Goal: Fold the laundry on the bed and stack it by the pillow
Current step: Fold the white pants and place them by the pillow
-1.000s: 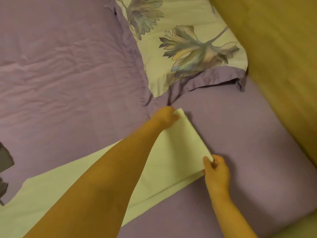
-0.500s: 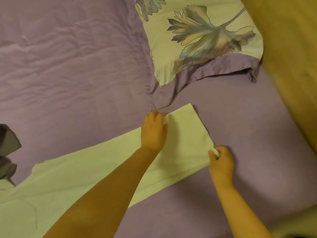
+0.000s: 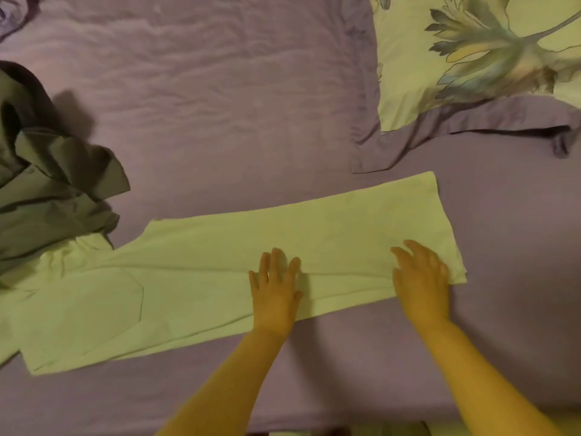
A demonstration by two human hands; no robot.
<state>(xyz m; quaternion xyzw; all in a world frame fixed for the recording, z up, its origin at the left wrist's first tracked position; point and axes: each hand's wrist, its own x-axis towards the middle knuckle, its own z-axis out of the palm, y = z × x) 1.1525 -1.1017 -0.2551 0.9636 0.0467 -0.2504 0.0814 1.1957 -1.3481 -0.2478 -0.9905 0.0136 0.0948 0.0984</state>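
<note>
A: Status, left to right?

B: Grey garment (image 3: 53, 190) lies crumpled at the bed's (image 3: 220, 105) left. Pale trousers (image 3: 204, 265) lie flat lengthwise, cuff end just short of the pillow (image 3: 471, 58). Left hand (image 3: 275, 286) and right hand (image 3: 423, 275) press them, fingers straight, gripping nothing.

A: Step in hand?

B: Probably smoothing. Next move: pinch the cuff end and fold it toward the waistband.

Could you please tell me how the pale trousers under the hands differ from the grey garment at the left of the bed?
The pale trousers lie flat and stretched out in a long strip; the grey garment sits crumpled in a heap. The trousers are light yellowish, the garment dark grey. The left hand and right hand press flat on the trousers; nothing touches the grey garment. Both rest on the purple sheet, and the garment overlaps the trousers' left end.
</note>
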